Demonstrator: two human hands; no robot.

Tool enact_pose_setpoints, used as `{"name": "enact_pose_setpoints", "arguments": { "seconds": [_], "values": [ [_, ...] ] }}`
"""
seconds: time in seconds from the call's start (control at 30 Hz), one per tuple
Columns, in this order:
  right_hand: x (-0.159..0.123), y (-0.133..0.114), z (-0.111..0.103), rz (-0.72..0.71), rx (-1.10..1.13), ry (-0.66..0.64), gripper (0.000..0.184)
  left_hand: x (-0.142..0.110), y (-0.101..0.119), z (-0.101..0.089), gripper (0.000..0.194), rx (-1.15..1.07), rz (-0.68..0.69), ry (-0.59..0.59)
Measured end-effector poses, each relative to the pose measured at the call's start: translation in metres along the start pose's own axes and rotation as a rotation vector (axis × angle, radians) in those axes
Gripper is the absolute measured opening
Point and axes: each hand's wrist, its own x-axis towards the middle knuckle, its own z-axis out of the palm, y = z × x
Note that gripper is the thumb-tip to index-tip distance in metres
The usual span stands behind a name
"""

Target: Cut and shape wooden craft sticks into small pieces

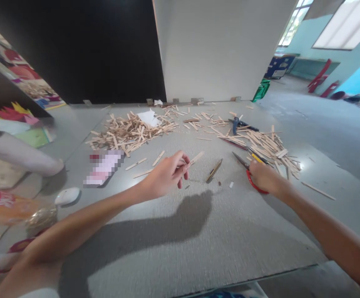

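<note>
A flat wooden craft stick (196, 158) is pinched between the thumb and fingers of my left hand (169, 174), raised a little over the table. Off to the right, my right hand (262, 176) is closed over the red-handled scissors (250, 174). Their dark blades point up and left, slightly apart. A narrow brownish, cutter-like tool (214, 170) lies between my two hands. Just beyond my right hand, a yellow-and-black tool (257, 158) is partly covered by my fingers. Loose sticks (136, 164) rest to the left of my left hand.
Behind my left hand is a heap of wooden sticks (120, 134) with white paper (148, 118). More sticks (268, 142) and a dark blue tool (235, 124) lie at right. A pinkish blurred item (104, 167), white mouse (68, 196) and cardboard tube (24, 153) occupy the left. Upright panels (217, 49) border the back.
</note>
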Motion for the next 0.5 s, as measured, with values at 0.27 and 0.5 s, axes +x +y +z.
{"name": "enact_pose_setpoints", "arguments": {
  "seconds": [0.27,0.5],
  "values": [
    [-0.015,-0.001,-0.043,0.167,0.114,0.441,0.023,-0.028,0.047,-0.040,0.024,-0.416,-0.013,0.158],
    [-0.035,-0.029,-0.063,-0.222,1.255,0.106,0.068,-0.043,0.055,-0.033,0.023,-0.365,0.098,0.265]
  ]
}}
